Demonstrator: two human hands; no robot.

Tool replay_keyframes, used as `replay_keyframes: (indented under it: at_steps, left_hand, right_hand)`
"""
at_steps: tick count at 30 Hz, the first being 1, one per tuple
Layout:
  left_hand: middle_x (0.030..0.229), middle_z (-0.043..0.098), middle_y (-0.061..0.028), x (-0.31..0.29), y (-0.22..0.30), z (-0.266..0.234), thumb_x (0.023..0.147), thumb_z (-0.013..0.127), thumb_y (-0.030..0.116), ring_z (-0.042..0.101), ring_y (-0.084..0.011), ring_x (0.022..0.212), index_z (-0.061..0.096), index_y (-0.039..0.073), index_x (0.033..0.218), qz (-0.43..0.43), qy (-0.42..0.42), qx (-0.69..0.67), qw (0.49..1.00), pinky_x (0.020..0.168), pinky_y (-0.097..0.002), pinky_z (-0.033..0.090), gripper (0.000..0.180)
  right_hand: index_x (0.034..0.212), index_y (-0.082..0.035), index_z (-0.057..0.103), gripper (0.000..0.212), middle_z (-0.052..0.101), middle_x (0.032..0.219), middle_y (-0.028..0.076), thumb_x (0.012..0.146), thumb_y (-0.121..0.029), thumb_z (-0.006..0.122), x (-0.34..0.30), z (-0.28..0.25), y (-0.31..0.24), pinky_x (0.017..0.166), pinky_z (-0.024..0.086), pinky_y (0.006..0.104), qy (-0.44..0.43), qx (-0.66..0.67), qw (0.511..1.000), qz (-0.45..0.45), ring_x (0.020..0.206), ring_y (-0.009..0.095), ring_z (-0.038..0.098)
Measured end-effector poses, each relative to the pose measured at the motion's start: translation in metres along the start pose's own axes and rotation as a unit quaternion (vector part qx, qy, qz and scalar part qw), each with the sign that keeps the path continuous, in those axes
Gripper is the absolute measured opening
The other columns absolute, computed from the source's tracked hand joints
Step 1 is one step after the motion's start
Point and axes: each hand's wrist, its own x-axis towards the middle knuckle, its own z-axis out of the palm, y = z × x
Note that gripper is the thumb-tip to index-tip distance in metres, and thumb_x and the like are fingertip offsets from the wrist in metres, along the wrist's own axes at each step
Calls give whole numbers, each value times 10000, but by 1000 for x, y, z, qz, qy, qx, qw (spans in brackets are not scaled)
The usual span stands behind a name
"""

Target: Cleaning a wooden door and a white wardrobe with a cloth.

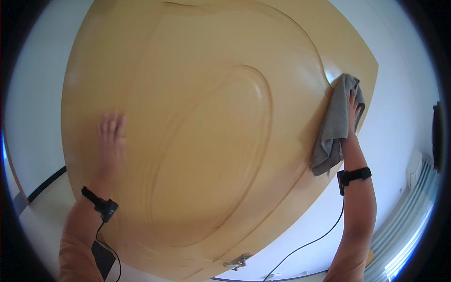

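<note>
A large yellow-tan door [211,131] with curved moulded grooves fills the middle of the view. My right hand [353,113] presses a grey cloth [334,124] against the door near its right edge; the cloth drapes down below the fingers. On the left side of the door, my left hand [112,134] is raised with its fingers stretched out and nothing in it. It is slightly blurred, and whether the palm touches the surface I cannot tell. Each wrist wears a black strap with a small device and a cable.
A metal door handle [238,261] sticks out at the door's lower edge. White wall [399,94] borders the door on the right, with a pale radiator or curtain-like ribbed thing [406,225] at the lower right. A dark object [437,136] hangs at the far right rim.
</note>
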Motion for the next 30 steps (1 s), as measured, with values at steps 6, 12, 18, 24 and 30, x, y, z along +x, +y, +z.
replay_keyframes:
  at_steps: [6, 12, 18, 24, 30]
  left_hand:
    - [1491, 229, -123, -38, 20, -21, 871, 464, 170, 174, -385, 1367, 324, 80, 1399, 83, -85, -87, 989, 1097, -559, 128, 554]
    - [1478, 278, -87, -83, 24, 10, 920, 403, 281, 193, -356, 1370, 381, 184, 1389, 187, -52, -157, 968, 1104, -545, 121, 480]
    - [1473, 313, -41, -122, 6, 8, 913, 396, 324, 221, -318, 1371, 411, 231, 1380, 178, -16, -172, 969, 1121, -498, 87, 477]
    - [1444, 366, -51, -109, 15, 0, 928, 368, 335, 257, -316, 1357, 456, 224, 1352, 176, -26, -205, 962, 1111, -506, 121, 447]
    - [1430, 376, -81, -105, -11, 15, 964, 290, 371, 282, -362, 1336, 468, 179, 1331, 185, -50, -182, 964, 1076, -563, 172, 450]
  right_hand:
    - [1439, -159, 267, 590, 118, 1537, 62, 913, -411, 359, 19, -58, -146, 1061, 112, 611, -31, 33, 999, -22, 1325, 402, 274]
    - [1410, -165, 343, 550, 284, 1480, 95, 937, -443, 300, 19, -155, -354, 1083, 74, 593, 98, 140, 963, -206, 1342, 338, 276]
    - [1386, -172, 378, 513, 372, 1422, 104, 933, -401, 303, -73, -262, -529, 1045, 46, 665, 163, 295, 904, -263, 1314, 351, 315]
    - [1369, -191, 404, 533, 459, 1348, 93, 907, -452, 354, -75, -264, -526, 1065, 77, 634, 175, 357, 856, -330, 1286, 345, 353]
    - [1339, -202, 443, 544, 490, 1318, 97, 890, -501, 379, -51, -224, -457, 1106, 143, 505, 226, 350, 860, -293, 1266, 310, 394]
